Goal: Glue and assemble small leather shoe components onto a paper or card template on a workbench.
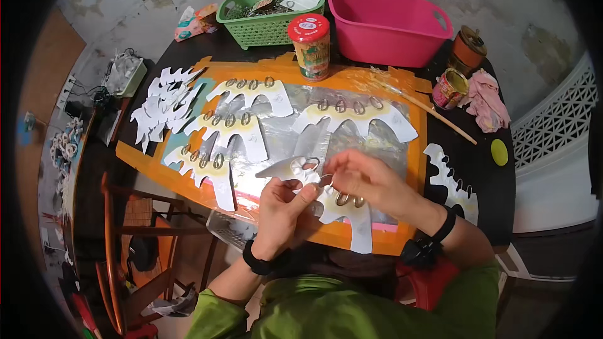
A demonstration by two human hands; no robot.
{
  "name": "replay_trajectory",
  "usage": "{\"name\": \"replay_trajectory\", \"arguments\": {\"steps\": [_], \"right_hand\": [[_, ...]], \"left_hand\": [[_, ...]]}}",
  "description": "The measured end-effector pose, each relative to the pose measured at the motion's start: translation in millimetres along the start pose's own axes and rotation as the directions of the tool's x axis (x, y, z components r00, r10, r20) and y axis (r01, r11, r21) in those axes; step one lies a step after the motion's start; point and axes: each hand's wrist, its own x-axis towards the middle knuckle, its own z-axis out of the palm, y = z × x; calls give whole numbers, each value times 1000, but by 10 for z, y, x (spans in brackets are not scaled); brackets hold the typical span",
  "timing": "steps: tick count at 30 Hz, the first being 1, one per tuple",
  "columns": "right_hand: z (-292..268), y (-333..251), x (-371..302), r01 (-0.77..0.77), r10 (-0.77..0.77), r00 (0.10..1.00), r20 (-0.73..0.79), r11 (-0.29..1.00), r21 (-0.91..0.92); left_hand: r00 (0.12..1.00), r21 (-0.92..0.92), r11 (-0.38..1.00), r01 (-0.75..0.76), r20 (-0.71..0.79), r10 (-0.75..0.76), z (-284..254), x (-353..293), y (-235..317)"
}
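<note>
My left hand (284,210) is closed, thumb over fingers, on a white cut-out piece (281,168) with a scalloped edge and a metal ring (311,163) at its folded white tab. Facing it, my right hand (364,179) pinches with thumb and forefinger at a thin bright ring beside the tab; its fingertips partly hide it. Under both hands lies another cut-out (360,232), yellowish along its edge, with metal rings on it. More ringed cut-outs lie beyond: one (352,119) to the right, several at left, such as a nearer one (217,182).
Orange tape edges the plastic-covered work sheet (308,141). Plain white cut-outs (166,103) are piled left. Behind stand a green basket (267,28), a red-lidded jar (312,53) and a pink tub (383,37). At right are a stick (433,113), an open tin (450,90) and a pink cloth (485,102).
</note>
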Motion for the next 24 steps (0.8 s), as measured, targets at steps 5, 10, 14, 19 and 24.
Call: {"name": "replay_trajectory", "arguments": {"steps": [5, 10, 14, 19, 24], "right_hand": [[-2, 151, -10, 46, -20, 996, 86, 946, -322], [83, 80, -64, 188, -178, 982, 68, 840, -509], [122, 17, -103, 221, -212, 974, 85, 778, -588], [136, 42, -108, 289, -262, 955, 136, 731, -618], [97, 46, -82, 332, -296, 941, 165, 710, -621]], "left_hand": [[960, -251, 928, 277, 97, -261, 0, -51, 179], [977, -444, 871, 211, 122, -174, 91, -82, 206], [991, -312, 941, 131, 18, -131, 101, -44, 160], [994, -189, 979, 77, -63, -90, 99, -66, 75], [988, -238, 966, 99, -90, -124, 124, -52, 93]]}}
